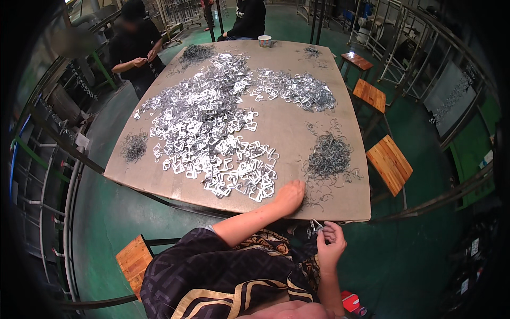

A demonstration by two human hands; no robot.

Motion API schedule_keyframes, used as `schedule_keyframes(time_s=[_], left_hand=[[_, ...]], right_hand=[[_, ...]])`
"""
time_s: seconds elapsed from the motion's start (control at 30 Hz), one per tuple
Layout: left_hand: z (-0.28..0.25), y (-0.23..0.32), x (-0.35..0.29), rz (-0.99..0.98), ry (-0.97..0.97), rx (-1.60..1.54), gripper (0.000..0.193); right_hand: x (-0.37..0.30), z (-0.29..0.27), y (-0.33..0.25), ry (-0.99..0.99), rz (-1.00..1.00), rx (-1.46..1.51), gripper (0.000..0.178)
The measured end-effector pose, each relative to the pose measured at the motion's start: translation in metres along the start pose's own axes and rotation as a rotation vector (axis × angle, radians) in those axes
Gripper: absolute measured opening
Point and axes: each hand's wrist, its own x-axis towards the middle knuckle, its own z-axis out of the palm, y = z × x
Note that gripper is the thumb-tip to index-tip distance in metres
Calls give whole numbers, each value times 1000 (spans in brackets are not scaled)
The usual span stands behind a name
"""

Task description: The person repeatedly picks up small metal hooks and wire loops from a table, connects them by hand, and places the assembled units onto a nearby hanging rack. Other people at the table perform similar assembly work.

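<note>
My left hand (291, 196) rests low over the near part of the table, its fingers curled down and together beside thin curved wire pieces (319, 196). What it may hold is hidden under the fingers. Just off the table's near edge, my right hand (330, 242) pinches a small silvery metal piece (315, 226) between thumb and fingers. Left of my hands spreads a large heap of flat, shiny metal hook-shaped pieces (212, 127). Beyond my left hand, to the right, lies a dark pile of bent wire clips (329, 155).
The brown-topped table (287, 127) also bears smaller wire piles (134, 147) and a paper cup (264, 41). A person (135, 48) works at the left side; another (247, 21) is at the far end. Wooden stools (390, 165) line the right, with one stool (133, 263) near left.
</note>
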Motion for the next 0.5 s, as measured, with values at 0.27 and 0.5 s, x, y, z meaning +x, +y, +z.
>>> schedule_keyframes(time_s=[0.27, 0.5], left_hand=[[-9, -13, -3, 9, 51, -211, 19], [-12, -12, -8, -31, 81, -318, 17]], right_hand=[[1, 2, -1, -26, -36, -27, 30], [0, 2, 0, -32, -40, -13, 29]])
